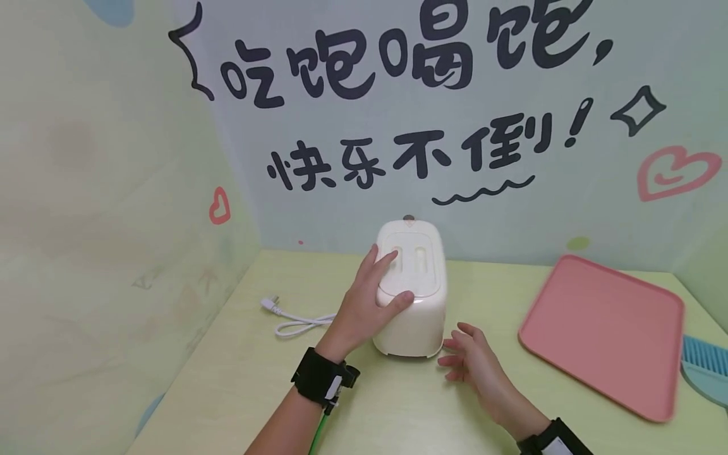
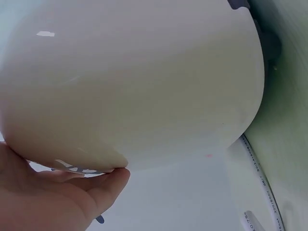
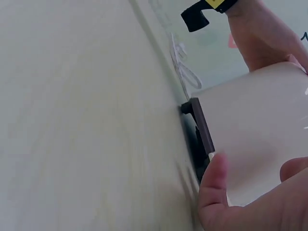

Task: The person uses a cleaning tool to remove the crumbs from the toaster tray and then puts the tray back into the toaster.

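Observation:
A cream-white toaster (image 1: pixel 412 328) with rounded sides stands on the table, its flat top panel showing two long recesses. My left hand (image 1: pixel 361 309) rests spread on its upper left side and top, the thumb near the front edge of the panel. In the left wrist view, fingertips (image 2: pixel 115 185) touch the glossy shell. Beside the lower right front corner, my right hand (image 1: pixel 480 366) has loosely bent fingers. The right wrist view shows one fingertip (image 3: pixel 217 166) at the lower edge, by the dark base (image 3: pixel 204 127). The toaster's far side is mostly hidden; a dark knob (image 1: pixel 409 218) pokes out there.
A white power cord (image 1: pixel 298 323) with a plug lies looped left of the toaster. On the right lies a pink tray (image 1: pixel 608 335), with a blue-green ridged piece (image 1: pixel 706 363) partly in view beside it. A wall with printed lettering rises behind the table (image 1: pixel 227 392).

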Demonstrator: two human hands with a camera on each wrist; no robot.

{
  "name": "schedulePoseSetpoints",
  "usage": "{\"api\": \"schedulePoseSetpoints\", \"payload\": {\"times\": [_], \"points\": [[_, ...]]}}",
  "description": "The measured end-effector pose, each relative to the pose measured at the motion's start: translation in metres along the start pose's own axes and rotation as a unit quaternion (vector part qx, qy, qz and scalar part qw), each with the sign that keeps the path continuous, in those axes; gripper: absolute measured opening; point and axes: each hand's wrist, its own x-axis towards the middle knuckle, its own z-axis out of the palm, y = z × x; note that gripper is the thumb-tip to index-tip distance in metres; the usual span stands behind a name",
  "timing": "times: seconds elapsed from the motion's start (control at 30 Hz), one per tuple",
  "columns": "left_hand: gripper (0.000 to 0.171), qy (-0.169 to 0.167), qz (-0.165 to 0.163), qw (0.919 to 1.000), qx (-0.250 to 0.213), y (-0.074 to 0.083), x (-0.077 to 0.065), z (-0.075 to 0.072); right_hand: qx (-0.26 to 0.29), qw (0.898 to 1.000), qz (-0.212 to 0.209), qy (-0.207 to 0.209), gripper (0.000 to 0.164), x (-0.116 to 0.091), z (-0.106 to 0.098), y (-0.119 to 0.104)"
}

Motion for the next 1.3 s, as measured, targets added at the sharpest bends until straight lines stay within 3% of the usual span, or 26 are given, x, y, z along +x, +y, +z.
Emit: {"api": "schedulePoseSetpoints", "payload": {"times": [0.2, 0.4, 0.53, 0.63, 0.77, 0.93, 1.0, 1.17, 1.3], "points": [[0.083, -0.014, -0.007, 0.9999, -0.005, 0.000, -0.001, 0.000, 0.027, 0.999, 0.012, -0.026, 0.067, -0.004, 0.011, 0.011], [0.085, -0.018, -0.010, 0.9998, -0.002, 0.001, -0.002, -0.002, 0.009, 0.999, 0.014, -0.031, 0.072, -0.006, 0.017, 0.014], [0.085, -0.013, -0.005, 0.9999, -0.004, 0.001, -0.002, -0.002, 0.059, 0.996, 0.015, -0.058, 0.069, -0.007, 0.022, 0.018], [0.086, -0.014, -0.002, 0.9999, -0.007, 0.000, -0.003, -0.001, 0.131, 0.989, 0.016, -0.073, 0.061, -0.006, 0.026, 0.021], [0.087, -0.013, -0.001, 0.9997, -0.019, -0.002, -0.004, -0.001, 0.221, 0.971, 0.034, -0.089, 0.053, -0.005, 0.029, 0.021], [0.086, -0.007, 0.004, 0.9994, -0.032, -0.002, -0.003, -0.001, 0.282, 0.953, 0.049, -0.101, 0.053, -0.004, 0.031, 0.021], [0.086, -0.008, 0.002, 0.9994, -0.033, -0.003, -0.003, 0.000, 0.276, 0.955, 0.047, -0.094, 0.053, -0.003, 0.033, 0.022], [0.087, -0.010, -0.007, 0.9993, -0.035, -0.002, -0.004, -0.001, 0.210, 0.975, 0.042, -0.059, 0.045, -0.001, 0.036, 0.030], [0.087, -0.012, -0.011, 0.9991, -0.040, -0.002, -0.004, -0.001, 0.164, 0.984, 0.038, -0.054, 0.046, 0.002, 0.033, 0.036]]}}
